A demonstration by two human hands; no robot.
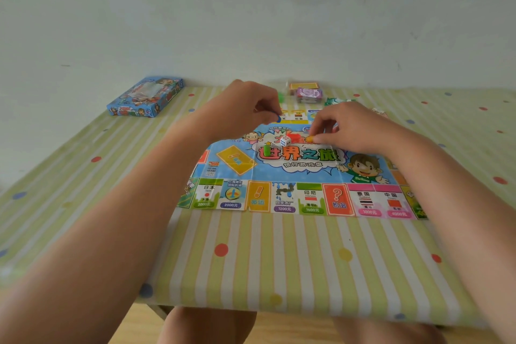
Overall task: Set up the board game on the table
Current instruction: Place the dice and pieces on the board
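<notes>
1. Box: the game box [145, 98] lies well off to the left of both grips, at the far edge of the table [279, 260] by the wall.
2. The left hand [245, 109] has its fingers curled in, and its grip pinches a small blue piece [277, 119] at the fingertips. From where I stand it looks to be held over the far part of the board [307, 198], not set down on it.
3. Between the two grips, on the board's middle picture, sits a white die [284, 141]. Just to its right is what looks like a red piece [294, 137]. Both are below and to the right of the left grip, and just left of the right one.
4. The right hand [351, 128] is down low at the board. Its thumb and fingertips are closed on a small orange piece [310, 138], which pokes out leftward towards the red piece. Its long axis seems to run across rather than upright, though it is too small to be sure.
5. Beyond the right grip, towards the wall, lies a stack of cards and paper money [307, 92].
6. My guess is the pieces are being gathered or stood on the board. The right grip is the nearer one to the die and red piece. The orange piece would need tipping upright before release, and a careless nudge leftward could knock its neighbours.
</notes>
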